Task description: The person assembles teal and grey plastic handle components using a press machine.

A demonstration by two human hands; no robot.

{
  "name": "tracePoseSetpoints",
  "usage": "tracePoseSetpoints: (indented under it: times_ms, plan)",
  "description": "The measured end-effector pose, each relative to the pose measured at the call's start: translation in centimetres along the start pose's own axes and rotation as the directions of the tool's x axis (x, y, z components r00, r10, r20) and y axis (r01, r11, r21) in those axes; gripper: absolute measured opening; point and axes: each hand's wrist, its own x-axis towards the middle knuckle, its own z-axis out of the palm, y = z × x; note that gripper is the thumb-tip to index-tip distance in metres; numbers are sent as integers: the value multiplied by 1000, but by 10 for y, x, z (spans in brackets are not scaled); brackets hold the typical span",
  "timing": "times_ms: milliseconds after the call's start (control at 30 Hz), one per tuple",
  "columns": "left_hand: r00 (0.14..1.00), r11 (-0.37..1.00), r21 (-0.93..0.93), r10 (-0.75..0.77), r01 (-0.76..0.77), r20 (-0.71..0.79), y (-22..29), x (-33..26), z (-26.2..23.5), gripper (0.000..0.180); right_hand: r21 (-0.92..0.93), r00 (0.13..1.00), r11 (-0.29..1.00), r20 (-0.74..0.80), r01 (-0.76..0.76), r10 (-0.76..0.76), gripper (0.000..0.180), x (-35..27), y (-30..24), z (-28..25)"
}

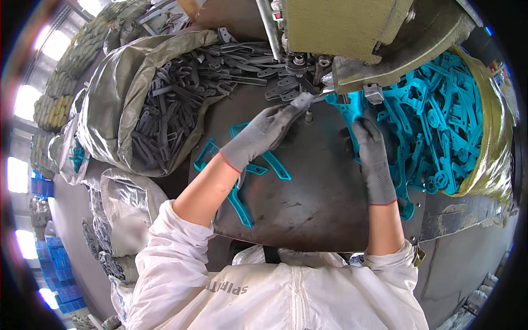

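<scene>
Grey work gloves with red cuffs cover both my hands. My right hand (369,144) is closed around a teal plastic frame-like part (348,110), whose upper end lies beside the machine's tooling. Reaching in from the other side, my left hand (269,127) has its fingers pressed together just below the machine head (333,33); whatever they hold is too small to make out. Under and beside my left forearm lie several loose teal plastic parts (275,165) on the dark metal table (297,212). A few dark grey lever-like parts (283,89) rest near my left fingertips.
At the left, an open woven sack (104,104) spills dark grey parts (165,110) toward the machine. A yellowish sack (498,137) at the right is heaped with teal parts (440,121). Blue crates (58,269) stand on the floor at far left.
</scene>
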Motion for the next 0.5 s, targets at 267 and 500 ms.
tracePoseSetpoints:
  times_ms: [267,500]
  plan:
    - [995,1000,8,0,0,96,13,7,2,41,599,624,227,616,-767,481,36,49,-68,-16]
    - [997,997,-67,-44,49,71,12,14,4,42,417,608,445,589,-793,532,40,51,-85,-13]
